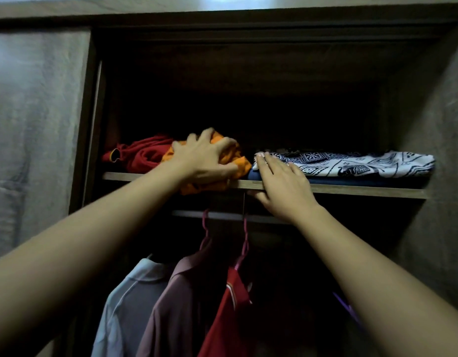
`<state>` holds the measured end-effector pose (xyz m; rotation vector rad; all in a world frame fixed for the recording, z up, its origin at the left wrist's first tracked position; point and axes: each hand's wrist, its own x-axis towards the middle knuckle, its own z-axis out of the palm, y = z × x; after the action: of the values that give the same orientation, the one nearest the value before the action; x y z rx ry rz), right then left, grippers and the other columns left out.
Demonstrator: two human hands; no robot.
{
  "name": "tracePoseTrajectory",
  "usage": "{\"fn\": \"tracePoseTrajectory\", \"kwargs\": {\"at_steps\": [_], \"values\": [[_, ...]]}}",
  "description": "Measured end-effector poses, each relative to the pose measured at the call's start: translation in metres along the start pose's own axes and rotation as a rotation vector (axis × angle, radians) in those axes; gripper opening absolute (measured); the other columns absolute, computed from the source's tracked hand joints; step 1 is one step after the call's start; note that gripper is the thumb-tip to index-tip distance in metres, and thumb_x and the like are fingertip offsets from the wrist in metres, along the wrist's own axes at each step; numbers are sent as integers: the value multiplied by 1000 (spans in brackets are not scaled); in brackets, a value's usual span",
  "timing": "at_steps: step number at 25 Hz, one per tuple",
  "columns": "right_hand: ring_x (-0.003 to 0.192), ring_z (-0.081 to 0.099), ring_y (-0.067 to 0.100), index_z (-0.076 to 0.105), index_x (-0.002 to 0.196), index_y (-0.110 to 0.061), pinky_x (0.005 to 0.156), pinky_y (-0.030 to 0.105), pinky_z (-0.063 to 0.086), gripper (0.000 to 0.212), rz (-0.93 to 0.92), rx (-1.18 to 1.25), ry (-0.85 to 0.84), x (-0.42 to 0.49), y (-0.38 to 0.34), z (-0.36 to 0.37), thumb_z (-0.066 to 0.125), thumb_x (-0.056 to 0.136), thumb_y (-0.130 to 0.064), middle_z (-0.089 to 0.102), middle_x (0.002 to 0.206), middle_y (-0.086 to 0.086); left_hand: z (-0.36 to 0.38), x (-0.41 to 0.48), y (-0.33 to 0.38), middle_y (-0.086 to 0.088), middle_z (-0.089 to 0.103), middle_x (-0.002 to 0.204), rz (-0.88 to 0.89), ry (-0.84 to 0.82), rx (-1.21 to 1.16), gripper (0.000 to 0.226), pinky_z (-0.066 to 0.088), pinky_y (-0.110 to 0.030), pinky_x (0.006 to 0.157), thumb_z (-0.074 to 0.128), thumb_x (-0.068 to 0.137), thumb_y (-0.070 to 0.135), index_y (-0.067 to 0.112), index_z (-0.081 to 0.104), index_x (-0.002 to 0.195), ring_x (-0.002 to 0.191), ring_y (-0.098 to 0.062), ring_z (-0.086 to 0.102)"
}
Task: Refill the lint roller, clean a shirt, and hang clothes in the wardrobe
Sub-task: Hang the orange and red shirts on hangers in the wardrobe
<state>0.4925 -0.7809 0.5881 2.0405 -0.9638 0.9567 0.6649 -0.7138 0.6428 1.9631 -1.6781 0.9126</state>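
Observation:
Both arms reach up into an open wardrobe. My left hand (206,157) grips a crumpled orange garment (235,161) on the upper shelf (364,191); part of it hangs over the shelf's front edge. My right hand (282,188) lies flat with fingers apart on the left end of a folded white cloth with a dark blue pattern (364,163), its thumb under the shelf edge. A dark blue folded item (351,181) lies beneath that cloth. The lint roller is not in sight.
A bunched red garment (143,153) sits left of the orange one. Below the shelf a rail (222,215) carries a light blue shirt (127,305), a mauve shirt (171,305) and a red top (225,318) on pink hangers. A grey sliding door (37,137) stands on the left.

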Motion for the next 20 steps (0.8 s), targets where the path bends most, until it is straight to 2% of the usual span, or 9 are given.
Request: {"fn": "tracePoseTrajectory", "kwargs": {"at_steps": [2,3,5,8,11,13,17,20], "values": [[145,13,18,5,148,-14,116,39,13,81,9,-8,4,0,-1,-1,50,89,-46,13,157,5,5,4,-6,-12,40,141,25,-27,-85,81,43,-51,96,47,70,79,46,22,140,123,-37,45],[145,13,18,6,148,-14,115,39,14,81,12,-10,5,-1,-1,-1,51,89,-46,13,157,5,4,4,-8,-11,50,131,46,4,-95,78,47,-46,92,50,72,76,43,27,139,117,-34,51],[145,13,20,5,148,-13,115,41,15,82,28,-15,1,-1,-3,-3,52,88,-45,14,157,6,4,1,-11,-9,60,117,86,166,-99,61,49,-41,85,55,81,62,34,40,133,107,-31,58],[145,8,27,1,148,-12,115,47,12,88,104,-32,-57,-1,-7,-5,51,86,-51,9,158,10,10,-12,-14,-8,62,108,151,345,-109,42,47,-39,78,55,88,46,25,49,123,99,-29,60],[145,-4,32,-10,146,-9,116,48,3,110,120,27,-184,-5,-9,-11,44,75,-74,-5,158,13,12,-28,-20,-10,61,105,205,457,-91,37,49,-39,74,54,90,42,21,50,121,95,-32,60],[145,-11,29,-14,146,-10,117,45,-3,118,101,151,-225,-17,-6,-20,44,69,-79,-13,157,11,7,-38,-27,-12,61,104,233,520,-68,39,49,-40,70,51,90,42,20,51,122,92,-34,60],[145,-11,19,-14,147,-19,119,44,1,125,173,376,-186,-51,1,-36,41,58,-89,-15,157,2,-1,-70,-51,-15,63,96,361,629,-62,51,52,-42,61,35,86,52,16,54,117,80,-35,61],[146,-6,16,-6,148,-25,119,47,5,119,219,524,-116,-65,-6,-50,30,55,-90,-8,159,-2,-7,-96,-60,-14,63,96,459,688,-137,42,52,-43,61,39,88,51,22,50,116,79,-33,62]]}}
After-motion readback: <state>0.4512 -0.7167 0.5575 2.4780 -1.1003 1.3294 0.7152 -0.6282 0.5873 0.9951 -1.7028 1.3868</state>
